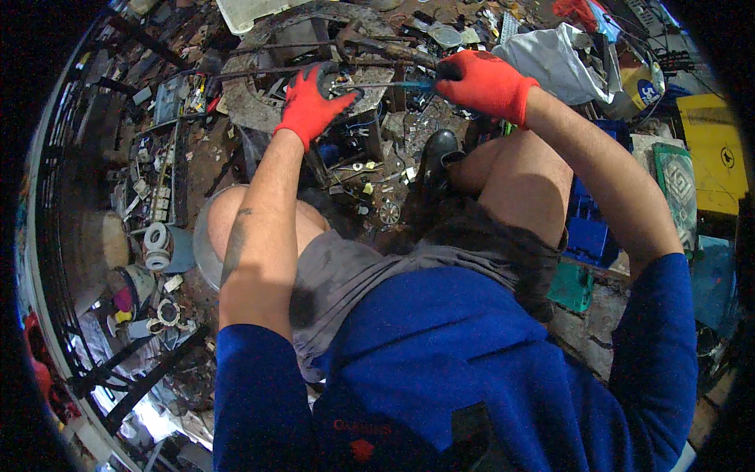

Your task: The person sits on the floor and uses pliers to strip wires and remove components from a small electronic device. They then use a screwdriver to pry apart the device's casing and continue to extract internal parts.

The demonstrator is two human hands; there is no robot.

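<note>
Both of my hands wear red gloves with black fingertips and reach over a worn, littered work block (pixel 245 106). My right hand (pixel 487 85) is closed around the blue handle of a screwdriver (pixel 414 85). Its thin shaft points left, toward my other hand. My left hand (pixel 313 104) rests at the block with its thumb stretched away from its fingers. Small bits lie by its fingertips, too small to name. Just beyond the hands is a dark, thick handle or bar (pixel 397 53), partly hidden by the right glove.
At right stand a white sack (pixel 554 63), a yellow panel (pixel 712 149) and blue crates (pixel 590 236). Parts trays (pixel 157 177) and grey rings (pixel 157 245) are at left. Scrap litters the floor around my boot (pixel 440 149).
</note>
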